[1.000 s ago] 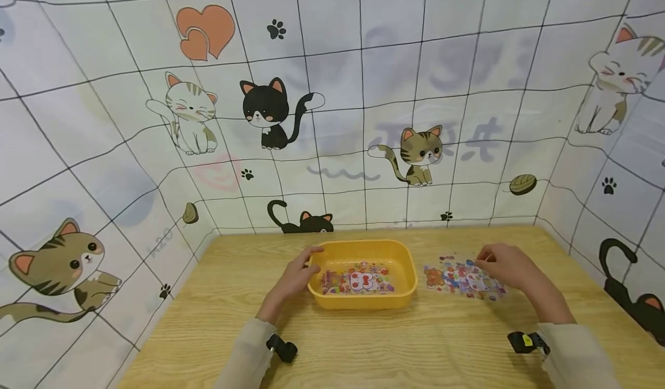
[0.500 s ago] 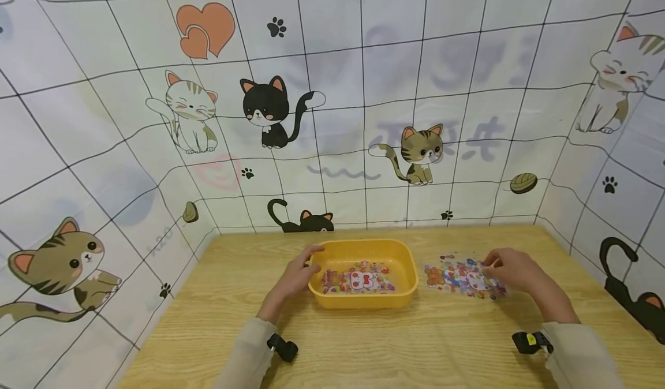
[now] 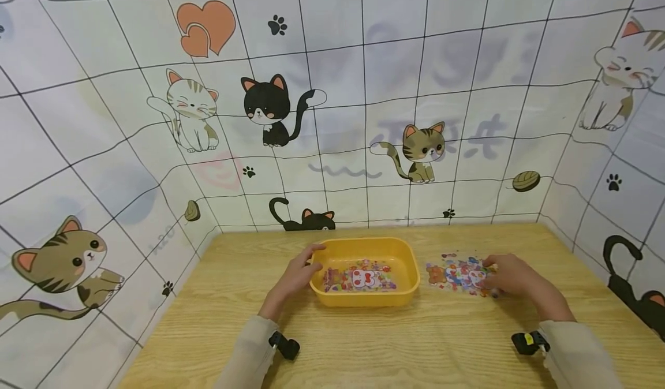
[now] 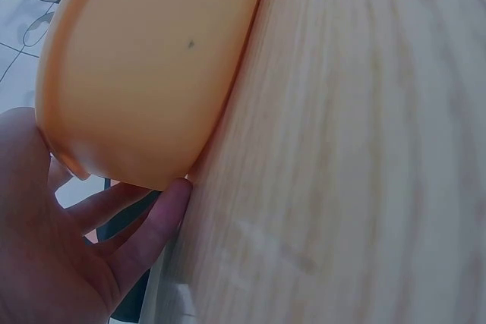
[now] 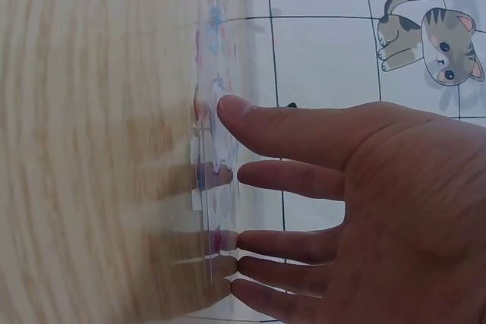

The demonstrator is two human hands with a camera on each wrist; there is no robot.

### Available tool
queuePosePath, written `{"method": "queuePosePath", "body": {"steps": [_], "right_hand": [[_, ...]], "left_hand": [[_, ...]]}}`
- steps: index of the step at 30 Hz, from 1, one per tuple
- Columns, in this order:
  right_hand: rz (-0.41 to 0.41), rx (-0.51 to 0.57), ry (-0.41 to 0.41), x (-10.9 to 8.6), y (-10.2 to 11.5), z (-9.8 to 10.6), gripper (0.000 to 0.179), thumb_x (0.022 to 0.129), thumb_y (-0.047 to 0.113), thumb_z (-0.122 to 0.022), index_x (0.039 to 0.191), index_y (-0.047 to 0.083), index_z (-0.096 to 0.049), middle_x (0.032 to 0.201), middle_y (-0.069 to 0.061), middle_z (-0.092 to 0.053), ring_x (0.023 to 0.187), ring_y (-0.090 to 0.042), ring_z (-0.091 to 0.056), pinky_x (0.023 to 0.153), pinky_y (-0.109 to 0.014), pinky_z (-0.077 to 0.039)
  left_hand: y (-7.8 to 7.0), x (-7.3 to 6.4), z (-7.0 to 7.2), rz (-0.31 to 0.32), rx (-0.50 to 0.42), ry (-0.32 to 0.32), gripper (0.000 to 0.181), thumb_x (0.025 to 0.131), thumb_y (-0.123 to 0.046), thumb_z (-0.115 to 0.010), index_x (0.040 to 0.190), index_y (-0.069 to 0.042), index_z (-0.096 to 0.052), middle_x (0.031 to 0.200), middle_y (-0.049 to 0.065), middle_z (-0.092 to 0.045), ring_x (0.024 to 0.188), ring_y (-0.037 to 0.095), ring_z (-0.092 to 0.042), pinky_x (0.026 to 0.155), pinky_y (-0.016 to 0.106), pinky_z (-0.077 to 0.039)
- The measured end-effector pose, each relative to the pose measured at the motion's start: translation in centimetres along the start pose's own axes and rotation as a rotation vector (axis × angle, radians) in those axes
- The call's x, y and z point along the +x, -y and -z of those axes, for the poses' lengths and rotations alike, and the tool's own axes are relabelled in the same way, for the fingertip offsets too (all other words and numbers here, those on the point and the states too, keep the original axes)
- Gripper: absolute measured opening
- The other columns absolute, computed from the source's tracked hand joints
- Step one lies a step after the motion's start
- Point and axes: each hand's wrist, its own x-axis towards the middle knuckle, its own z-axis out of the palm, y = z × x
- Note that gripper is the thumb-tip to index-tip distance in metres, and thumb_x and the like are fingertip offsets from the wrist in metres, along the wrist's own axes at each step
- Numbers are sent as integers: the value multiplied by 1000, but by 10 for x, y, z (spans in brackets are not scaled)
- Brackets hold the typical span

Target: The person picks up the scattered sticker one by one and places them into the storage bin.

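Note:
In the head view, my left hand grips the left end of a yellow plastic tray, its fingers over the rim. The left wrist view shows that hand's fingertips touching the tray's outer wall. Inside the tray lies a clear sheet printed with a white bow-wearing character and small colourful shapes. My right hand is over the right part of a second clear printed sheet, with a brown bear on it. In the right wrist view, its spread, nearly straight fingers reach that sheet's surface.
Tray and loose sheet share a light wooden table. White cloth with a grid and cartoon cats hangs behind the table and along both sides. Both wrists wear small black cameras, such as the right wrist camera.
My right hand has come down from a pinched pose at the loose sheet's upper right and spread flatter over its right part. The left hand stays on the tray.

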Motion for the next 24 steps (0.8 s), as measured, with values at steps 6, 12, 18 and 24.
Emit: {"method": "queuePosePath", "body": {"steps": [6, 12, 18, 24], "right_hand": [[-10, -93, -60, -2, -2, -1, 70, 87, 26, -78, 136, -16, -51, 122, -43, -57, 104, -56, -55, 87, -66, -48], [-21, -143, -52, -1, 1, -3, 58, 86, 27, -79, 127, -10, -64, 121, -40, -58, 110, -59, -51, 88, -69, -47], [-31, -143, -46, -1, 3, -2, 59, 84, 25, -80, 124, -14, -63, 117, -39, -58, 106, -54, -53, 86, -65, -48], [-43, -139, -47, 0, 1, -2, 56, 82, 26, -81, 117, -15, -66, 111, -35, -62, 99, -45, -54, 84, -61, -49]], "left_hand": [[-2, 0, -1, 18, -4, -8, 45, 99, -19, -57, 143, -26, -58, 158, 15, -49, 137, 45, -52, 108, 63, -45], [-3, 0, 0, 22, 3, -13, 46, 99, -19, -57, 144, -26, -58, 157, 14, -50, 138, 44, -50, 110, 63, -44], [-4, -1, 0, 19, 4, -13, 46, 99, -18, -57, 144, -25, -58, 157, 14, -50, 139, 43, -51, 109, 61, -45], [-4, 0, -1, 14, 2, -14, 46, 99, -18, -57, 144, -24, -58, 158, 12, -50, 143, 41, -47, 114, 60, -41]]}}
